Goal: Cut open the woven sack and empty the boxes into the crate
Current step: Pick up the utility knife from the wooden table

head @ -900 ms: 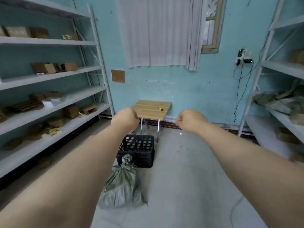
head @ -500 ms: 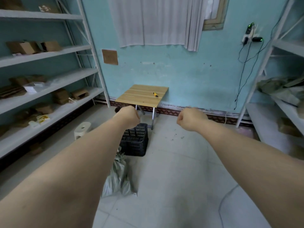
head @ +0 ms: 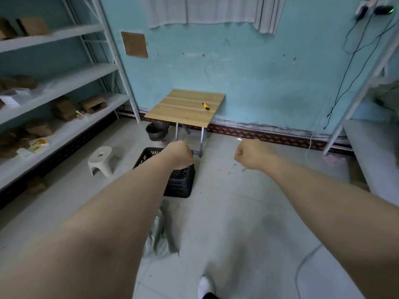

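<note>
Ahead, beyond and between left hand (head: 180,154) and right hand (head: 252,154), both curled empty, the knife (head: 205,106) lies slanted. Sack (head: 160,238) lies behind the left fist.

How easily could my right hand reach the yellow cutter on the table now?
Probably not yet: the right hand is fisted well short of the cutter, though nothing blocks the way.

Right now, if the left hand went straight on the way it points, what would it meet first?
Probably the folding table, at its legs or front edge, beyond the black crate that lies below the left hand. Depth is unclear.
</note>
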